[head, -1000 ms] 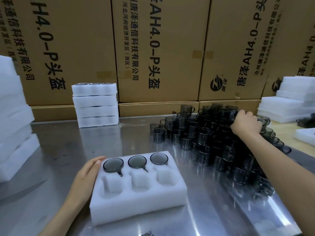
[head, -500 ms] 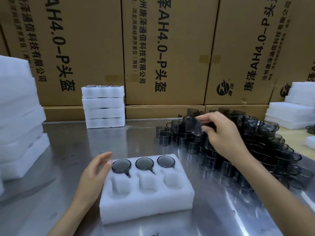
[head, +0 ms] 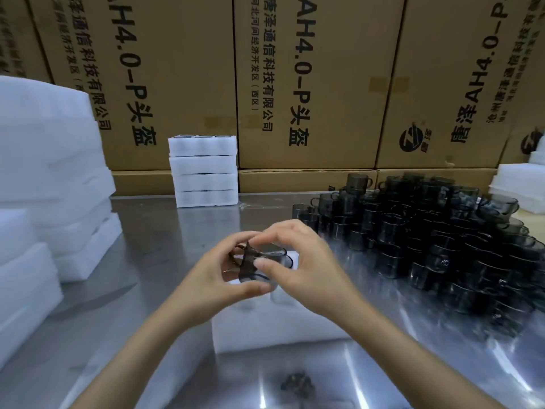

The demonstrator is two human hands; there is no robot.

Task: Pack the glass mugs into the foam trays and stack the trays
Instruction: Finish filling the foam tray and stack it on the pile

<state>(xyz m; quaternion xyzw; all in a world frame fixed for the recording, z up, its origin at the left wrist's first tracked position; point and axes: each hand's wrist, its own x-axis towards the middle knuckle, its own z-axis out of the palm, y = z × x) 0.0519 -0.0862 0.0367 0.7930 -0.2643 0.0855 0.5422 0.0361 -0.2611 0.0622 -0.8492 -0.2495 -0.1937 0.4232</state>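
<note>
While both our hands meet above the white foam tray (head: 283, 332), our left hand (head: 212, 278) and right hand (head: 303, 270) pinch one smoky glass mug (head: 259, 268) together, near the dark mug pile (head: 442, 246).

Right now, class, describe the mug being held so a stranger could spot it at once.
Find the steel table before the cardboard boxes. Above its foam tray, the left hand and right hand meet. Between them is the smoky glass mug, the only one lifted away from the pile of mugs.

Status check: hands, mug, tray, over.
Left hand and right hand both grip one mug above the tray. Mug not seated. Nothing blocking.
</note>
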